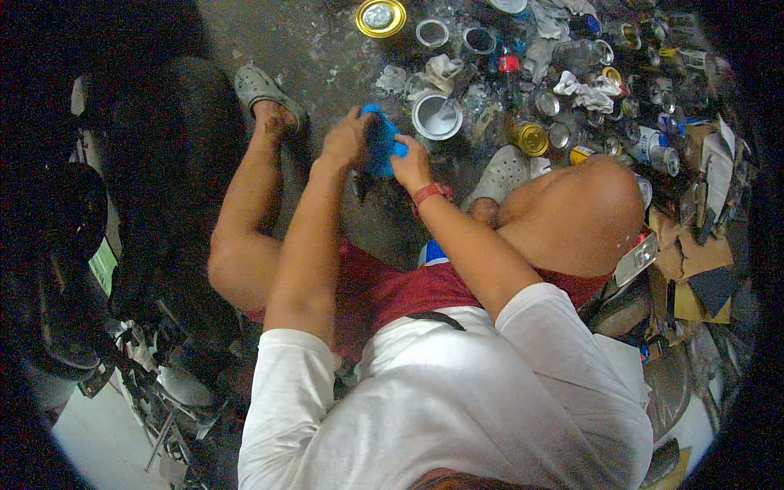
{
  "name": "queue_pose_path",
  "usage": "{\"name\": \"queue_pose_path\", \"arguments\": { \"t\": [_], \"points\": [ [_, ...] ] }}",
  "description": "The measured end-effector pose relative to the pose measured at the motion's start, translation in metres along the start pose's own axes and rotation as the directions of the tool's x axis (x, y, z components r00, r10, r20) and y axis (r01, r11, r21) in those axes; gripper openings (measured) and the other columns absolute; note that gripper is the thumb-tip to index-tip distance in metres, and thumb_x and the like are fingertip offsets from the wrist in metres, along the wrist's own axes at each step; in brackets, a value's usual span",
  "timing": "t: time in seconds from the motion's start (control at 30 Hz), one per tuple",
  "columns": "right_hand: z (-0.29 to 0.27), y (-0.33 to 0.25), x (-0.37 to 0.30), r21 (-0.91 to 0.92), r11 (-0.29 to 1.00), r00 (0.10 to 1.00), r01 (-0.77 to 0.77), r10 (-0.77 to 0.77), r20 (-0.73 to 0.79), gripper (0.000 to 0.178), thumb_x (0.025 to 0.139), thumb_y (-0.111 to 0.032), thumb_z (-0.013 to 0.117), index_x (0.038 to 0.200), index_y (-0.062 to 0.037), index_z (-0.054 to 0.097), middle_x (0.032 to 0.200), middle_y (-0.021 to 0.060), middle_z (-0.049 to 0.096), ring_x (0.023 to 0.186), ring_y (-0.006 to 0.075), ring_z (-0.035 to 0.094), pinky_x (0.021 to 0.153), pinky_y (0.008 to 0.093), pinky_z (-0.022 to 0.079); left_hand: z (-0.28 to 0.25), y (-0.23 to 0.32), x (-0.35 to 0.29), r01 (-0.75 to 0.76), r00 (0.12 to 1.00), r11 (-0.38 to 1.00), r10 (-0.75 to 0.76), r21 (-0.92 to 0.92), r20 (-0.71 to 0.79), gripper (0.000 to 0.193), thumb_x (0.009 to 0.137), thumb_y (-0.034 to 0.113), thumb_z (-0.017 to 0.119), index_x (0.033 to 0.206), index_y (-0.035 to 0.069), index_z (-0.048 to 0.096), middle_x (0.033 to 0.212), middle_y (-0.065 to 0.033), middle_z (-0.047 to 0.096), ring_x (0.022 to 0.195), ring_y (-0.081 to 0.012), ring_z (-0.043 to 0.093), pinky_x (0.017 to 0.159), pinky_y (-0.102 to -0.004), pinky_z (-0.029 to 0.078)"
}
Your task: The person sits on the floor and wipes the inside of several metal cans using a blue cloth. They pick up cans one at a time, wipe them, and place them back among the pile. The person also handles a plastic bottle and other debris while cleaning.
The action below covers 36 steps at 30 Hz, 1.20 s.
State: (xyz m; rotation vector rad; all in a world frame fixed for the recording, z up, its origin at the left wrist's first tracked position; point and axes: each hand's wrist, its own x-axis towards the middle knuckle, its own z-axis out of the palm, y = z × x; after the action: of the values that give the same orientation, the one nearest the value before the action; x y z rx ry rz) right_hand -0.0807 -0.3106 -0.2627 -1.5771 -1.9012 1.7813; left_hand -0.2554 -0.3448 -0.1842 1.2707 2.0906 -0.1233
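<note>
Between my hands, over the floor in front of my lap, is a bright blue flexible piece [380, 147]; I cannot tell whether it is cloth or plastic. My left hand [346, 140] is closed on its left edge. The fingers of my right hand [413, 166], below a red wristband [431, 193], grip its right edge. Just beyond my right hand stands a round open tin [436, 116] with a pale inside.
Cans, jars and crumpled paper [588, 91] crowd the floor at the far right, with a red-capped bottle [510, 77] among them. A gold-rimmed tin [380, 16] is farther off. Torn cardboard [698, 253] lies beside my right knee. Dark clutter fills the left.
</note>
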Motion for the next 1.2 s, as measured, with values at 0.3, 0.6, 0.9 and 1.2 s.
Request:
{"name": "queue_pose_path", "arguments": {
  "t": [0.3, 0.6, 0.9, 1.2],
  "points": [
    [0.008, -0.009, -0.002, 0.201, 0.979, 0.997, -0.014, -0.001, 0.075, 0.056, 0.077, 0.002, 0.074, 0.131, -0.0083, 0.061, 0.126, 0.0144, 0.067, 0.123, 0.0322, 0.063, 0.108, 0.0432, 0.051, 0.022, -0.063, 0.001, 0.012, 1.000, 0.888, -0.009, -0.459, 0.010, 0.092, 0.073, 0.020, 0.089, 0.154, 0.017, 0.046, 0.154, -0.0230, 0.047, 0.141, -0.0453, 0.051, 0.115, -0.0536, 0.048],
    [0.013, 0.016, -0.008, 0.276, 0.941, 0.939, -0.195, 0.098, 0.330, 0.059, 0.080, -0.019, 0.088, 0.131, -0.0079, 0.060, 0.136, 0.0155, 0.061, 0.123, 0.0304, 0.061, 0.110, 0.0434, 0.047, 0.039, -0.058, -0.033, 0.001, 0.937, 0.955, -0.105, -0.297, -0.334, 0.109, 0.055, 0.033, 0.101, 0.149, 0.025, 0.048, 0.154, -0.0217, 0.046, 0.141, -0.0489, 0.047, 0.116, -0.0549, 0.046],
    [-0.098, 0.008, 0.042, 0.212, 0.968, 0.875, 0.133, -0.014, -0.485, 0.082, 0.086, -0.011, 0.086, 0.151, 0.0018, 0.038, 0.110, 0.0101, 0.060, 0.097, 0.0248, 0.058, 0.092, 0.0409, 0.051, 0.045, -0.056, -0.037, 0.022, 0.958, 0.861, -0.164, -0.509, -0.236, 0.101, 0.062, 0.020, 0.097, 0.151, 0.025, 0.049, 0.146, -0.0162, 0.062, 0.133, -0.0405, 0.061, 0.110, -0.0494, 0.051],
    [-0.163, -0.090, 0.054, -0.707, 0.453, 0.837, 0.544, -0.359, 0.413, 0.060, 0.099, -0.055, 0.066, 0.096, 0.0053, 0.074, 0.092, 0.0335, 0.072, 0.088, 0.0486, 0.072, 0.078, 0.0571, 0.058, 0.048, -0.030, -0.044, -0.106, 0.965, 0.886, -0.018, -0.452, -0.261, 0.100, 0.061, 0.018, 0.095, 0.151, 0.024, 0.051, 0.142, -0.0175, 0.067, 0.131, -0.0401, 0.063, 0.110, -0.0480, 0.052]
  ]
}}
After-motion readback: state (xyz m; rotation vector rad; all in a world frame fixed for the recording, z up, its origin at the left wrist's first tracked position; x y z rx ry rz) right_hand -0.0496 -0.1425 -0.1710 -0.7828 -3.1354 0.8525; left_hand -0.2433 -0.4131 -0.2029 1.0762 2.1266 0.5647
